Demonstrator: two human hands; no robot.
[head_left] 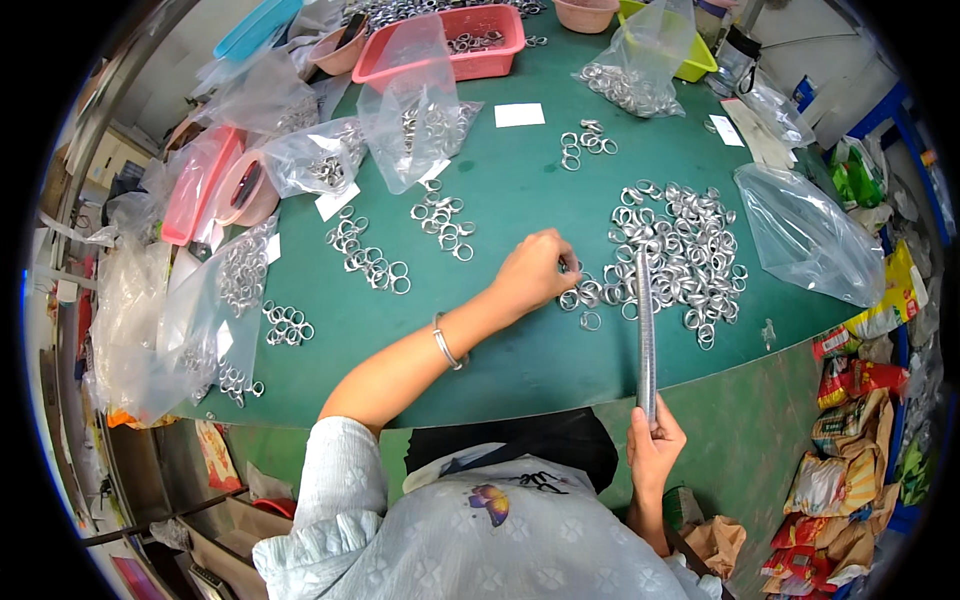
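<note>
My right hand (654, 447) grips the lower end of a long metal rod (645, 330) stacked with rings, held upright over the table's near edge. My left hand (535, 270) reaches across to the big pile of loose silver rings (675, 250), fingertips pinched at a ring on the pile's left edge. A silver bangle (446, 343) sits on my left wrist.
On the green table (520, 190) lie smaller ring clusters (368, 258), clear plastic bags with rings (415, 105), an empty bag (805, 235), a pink basket (470, 45), bowls and paper tags. Snack packets (850, 440) are piled at the right, below the table.
</note>
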